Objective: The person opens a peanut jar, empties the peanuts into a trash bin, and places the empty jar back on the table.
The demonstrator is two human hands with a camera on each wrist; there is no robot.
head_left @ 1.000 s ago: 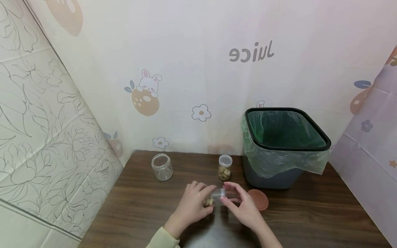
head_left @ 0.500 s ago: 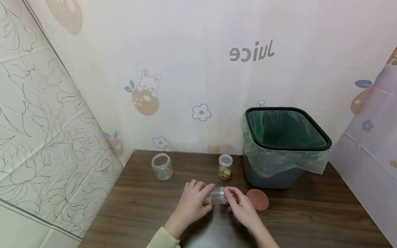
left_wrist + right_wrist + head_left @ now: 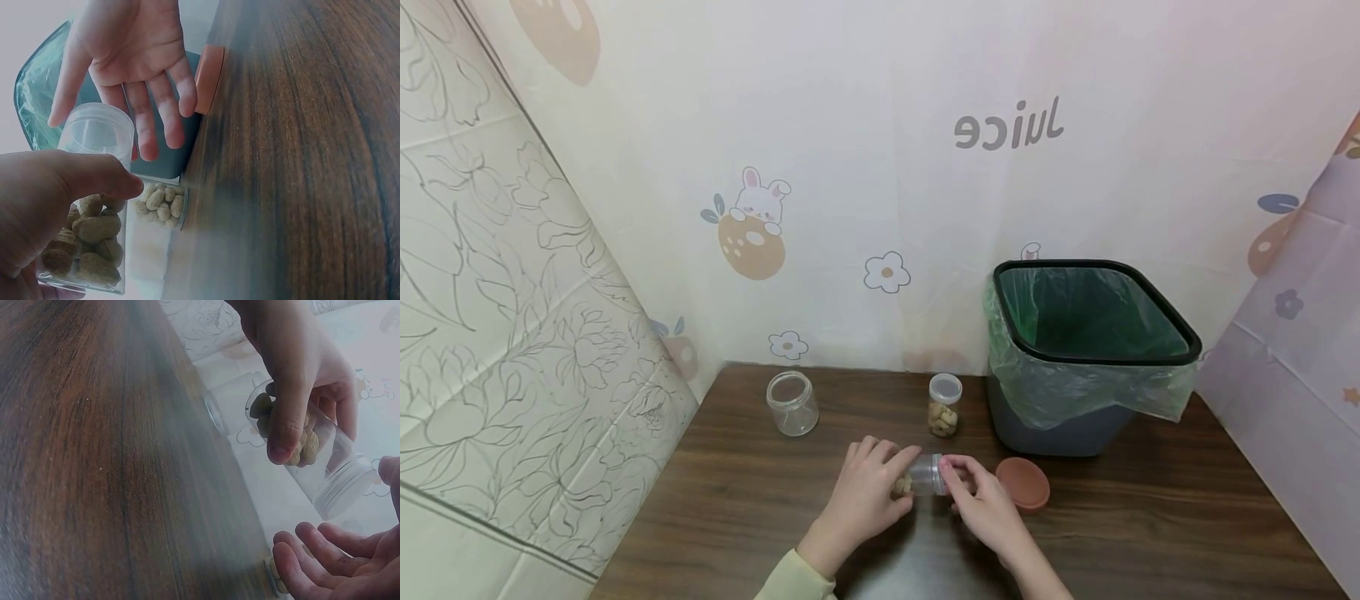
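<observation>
My left hand (image 3: 868, 492) grips a clear jar (image 3: 927, 475) tipped onto its side over the table, its ridged end pointing right. In the left wrist view, unshelled peanuts (image 3: 97, 250) fill the jar's lower part, and a translucent lid (image 3: 97, 128) caps it. My right hand (image 3: 988, 504) is at the lidded end, palm toward the jar. Its fingers (image 3: 165, 112) are loosely extended rather than wrapped round the lid, as the right wrist view also shows, with the thumb near the lid's edge.
Behind the hands stands another lidded jar of peanuts (image 3: 943, 412). A lidless clear jar (image 3: 793, 408) is at the back left. To the right lie a reddish round lid (image 3: 1024, 483) and a dark bin (image 3: 1052, 417) with a green liner. Patterned cloth walls border the table (image 3: 730, 508).
My right hand has shifted at the lid: its fingers were spread wider around that end a second ago and now sit closer together. The left hand and jar stay nearly in place.
</observation>
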